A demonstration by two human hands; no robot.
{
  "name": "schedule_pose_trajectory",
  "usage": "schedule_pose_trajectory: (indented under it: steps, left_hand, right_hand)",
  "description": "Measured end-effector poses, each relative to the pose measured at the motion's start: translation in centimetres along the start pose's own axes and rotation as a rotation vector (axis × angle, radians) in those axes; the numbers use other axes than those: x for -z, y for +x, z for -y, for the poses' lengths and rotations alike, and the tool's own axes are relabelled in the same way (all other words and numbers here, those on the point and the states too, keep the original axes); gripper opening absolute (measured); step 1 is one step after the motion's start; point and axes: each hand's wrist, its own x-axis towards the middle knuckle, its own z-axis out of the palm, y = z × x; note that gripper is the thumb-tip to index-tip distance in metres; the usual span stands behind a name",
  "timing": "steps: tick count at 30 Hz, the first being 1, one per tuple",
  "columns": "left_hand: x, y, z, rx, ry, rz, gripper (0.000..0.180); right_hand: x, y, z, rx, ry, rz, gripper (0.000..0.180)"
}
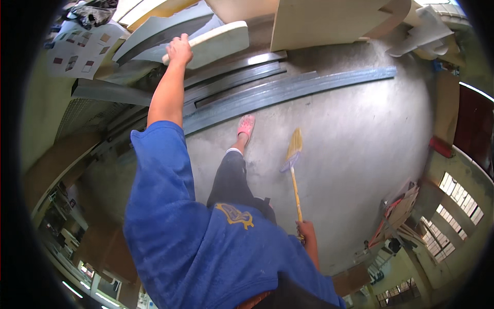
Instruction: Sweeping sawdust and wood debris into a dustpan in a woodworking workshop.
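Note:
My left hand point(179, 50) reaches far forward, its fingers wrapped over the edge of a pale board point(224, 45) with a rounded corner. This board leans among other sheets beyond the metal channels. Low on my right, my right hand point(306, 230) is closed round the yellow handle of a broom point(295, 191). The broom points away from me, its straw-coloured bristles point(295, 140) and purplish collar over the concrete floor.
Long grey metal channels point(293, 91) lie on the floor point(355, 139) in front of my pink clog point(246, 125). A large beige panel point(324, 26) stands behind them. Wooden pieces point(404, 206) are stacked at the right, near barred windows point(453, 211).

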Motion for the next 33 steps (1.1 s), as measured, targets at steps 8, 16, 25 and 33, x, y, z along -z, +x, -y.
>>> schedule_pose_trajectory:
  steps: [8, 16, 25, 33]
  left_hand:
    - [-10.2, -15.6, -8.6, -0.212, -0.176, 0.888, 0.037]
    - [-14.5, -38.7, -20.3, -1.116, 0.100, 1.282, 0.064]
    - [-15.8, -43.8, -26.4, -1.443, 1.153, 1.254, 0.053]
    - [-10.2, -67.2, -31.6, -1.101, 0.732, 1.349, 0.049]
  right_hand:
    - [-2.7, 0.0, 0.4, 0.043, 0.116, 0.056, 0.018]
    - [-6.1, -2.6, -5.9, 0.249, 0.263, -0.038, 0.027]
    - [-26.6, 7.2, -29.0, 0.000, 0.952, -0.037, 0.033]
    - [-45.1, 10.5, -32.0, -0.523, 1.487, -0.208, 0.037]
